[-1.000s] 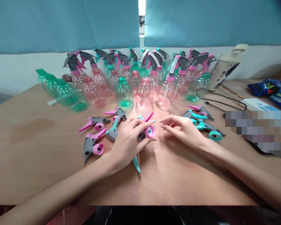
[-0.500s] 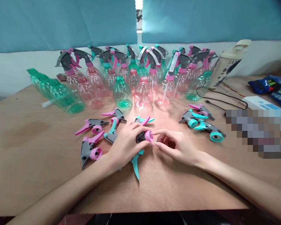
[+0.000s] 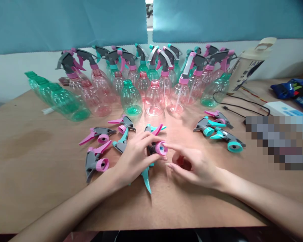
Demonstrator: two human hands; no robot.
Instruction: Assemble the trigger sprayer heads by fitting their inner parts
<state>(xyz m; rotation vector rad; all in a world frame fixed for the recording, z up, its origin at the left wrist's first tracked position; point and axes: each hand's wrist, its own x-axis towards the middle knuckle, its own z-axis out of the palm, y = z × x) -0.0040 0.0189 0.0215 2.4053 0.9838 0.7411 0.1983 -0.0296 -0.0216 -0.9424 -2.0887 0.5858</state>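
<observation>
My left hand (image 3: 139,153) is closed around a pink-and-grey trigger spray head (image 3: 161,148). Its pink collar faces right and toward me, and a small pale blue-white spot shows inside the opening. My right hand (image 3: 195,164) is just right of the collar, holding nothing I can see. Its index fingertip reaches the collar's rim, the thumb stays apart below, and the other fingers are curled. Beneath and around my left hand lie teal-and-grey spray heads, partly hidden; one teal trigger (image 3: 146,179) points toward me.
Pink spray heads (image 3: 98,163) lie at left, and several more, including a teal one (image 3: 228,138), at right. Behind stand green and pink bottles (image 3: 154,101), some with heads fitted. Green bottles (image 3: 68,104) lean at left. A cream tumbler (image 3: 251,67) and a black cable (image 3: 238,111) are at right.
The held spray head's collar has turned more toward me, so its opening shows the pale blue-white spot. My right index finger has moved onto the rim, with the thumb a little lower.
</observation>
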